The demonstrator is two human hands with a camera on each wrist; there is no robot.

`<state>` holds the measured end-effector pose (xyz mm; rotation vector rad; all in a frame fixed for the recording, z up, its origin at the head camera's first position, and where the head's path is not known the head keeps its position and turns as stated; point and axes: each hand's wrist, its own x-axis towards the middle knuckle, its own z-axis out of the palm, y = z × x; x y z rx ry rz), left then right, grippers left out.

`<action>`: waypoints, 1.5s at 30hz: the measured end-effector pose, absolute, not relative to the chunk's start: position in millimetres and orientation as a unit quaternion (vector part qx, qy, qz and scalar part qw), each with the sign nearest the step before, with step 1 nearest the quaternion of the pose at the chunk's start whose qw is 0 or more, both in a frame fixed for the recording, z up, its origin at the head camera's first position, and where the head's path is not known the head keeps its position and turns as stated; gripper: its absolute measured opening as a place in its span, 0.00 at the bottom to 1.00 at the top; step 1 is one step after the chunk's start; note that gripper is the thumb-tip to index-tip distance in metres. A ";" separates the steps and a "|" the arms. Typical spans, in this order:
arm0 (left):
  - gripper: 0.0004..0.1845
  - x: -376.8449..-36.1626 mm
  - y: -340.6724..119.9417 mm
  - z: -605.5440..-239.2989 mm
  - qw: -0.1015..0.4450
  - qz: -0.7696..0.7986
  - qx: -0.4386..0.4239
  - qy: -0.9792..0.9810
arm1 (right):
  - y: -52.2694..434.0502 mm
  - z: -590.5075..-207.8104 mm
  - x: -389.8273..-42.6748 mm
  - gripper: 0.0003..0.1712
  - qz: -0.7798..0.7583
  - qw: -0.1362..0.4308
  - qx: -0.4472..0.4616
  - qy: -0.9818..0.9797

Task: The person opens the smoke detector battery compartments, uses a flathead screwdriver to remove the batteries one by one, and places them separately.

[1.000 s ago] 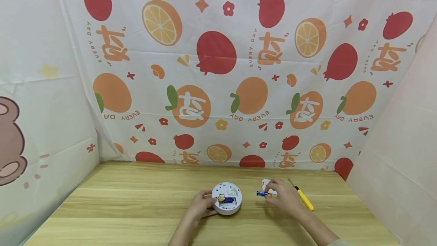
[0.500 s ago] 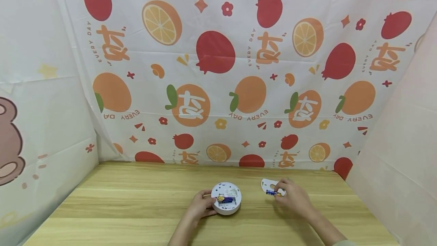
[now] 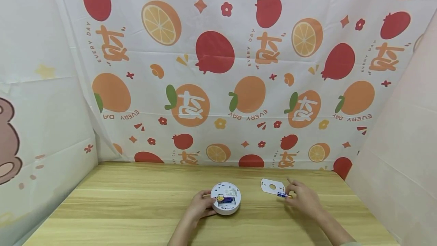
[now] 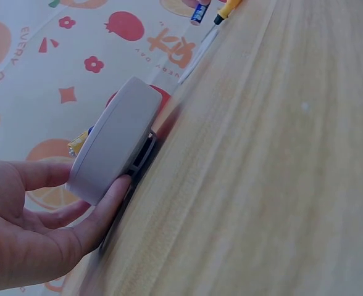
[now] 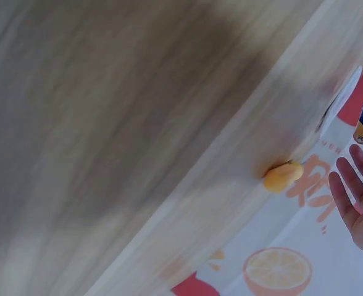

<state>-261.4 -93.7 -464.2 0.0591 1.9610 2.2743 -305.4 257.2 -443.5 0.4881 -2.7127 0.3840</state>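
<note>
Rightward goes the right hand, carrying its battery off the white cover plate.
Its fingertips pinch the blue battery just beside that plate on the wooden table; the left hand grips the round white device, whose open bay holds another battery.

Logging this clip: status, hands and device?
Left hand grips round white device, battery bay open. Right hand pinches blue battery beside white cover plate. Nothing between them.
</note>
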 end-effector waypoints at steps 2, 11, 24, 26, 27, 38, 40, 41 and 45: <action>0.26 -261.1 -93.8 -463.8 0.069 0.756 0.020 0.650 | 260.9 -444.6 -305.8 0.10 0.128 0.181 0.175 -0.959; 0.26 -261.4 -94.7 -462.9 0.069 0.756 0.023 0.651 | 271.9 -451.5 -311.2 0.09 0.082 0.202 0.190 -0.957; 0.26 -264.7 -95.7 -465.2 0.072 0.752 0.024 0.655 | 277.5 -457.4 -311.7 0.09 0.047 0.189 0.197 -0.961; 0.26 -265.2 -95.9 -465.3 0.073 0.752 0.024 0.655 | 277.8 -457.9 -311.6 0.09 0.043 0.183 0.196 -0.962; 0.26 -265.4 -96.0 -465.3 0.074 0.752 0.023 0.655 | 277.9 -458.2 -311.8 0.08 0.042 0.181 0.194 -0.963; 0.26 -262.7 -96.0 -465.0 0.071 0.752 0.026 0.655 | 275.0 -458.7 -308.4 0.09 0.051 0.163 0.176 -0.969; 0.26 -262.2 -96.1 -465.3 0.071 0.752 0.026 0.655 | 274.2 -458.6 -308.0 0.09 0.053 0.161 0.173 -0.970; 0.26 -262.0 -96.2 -465.3 0.071 0.752 0.026 0.655 | 273.7 -458.5 -307.9 0.09 0.055 0.161 0.172 -0.970; 0.26 -261.8 -96.7 -466.0 0.071 0.752 0.028 0.655 | 272.5 -458.1 -307.8 0.09 0.059 0.164 0.171 -0.970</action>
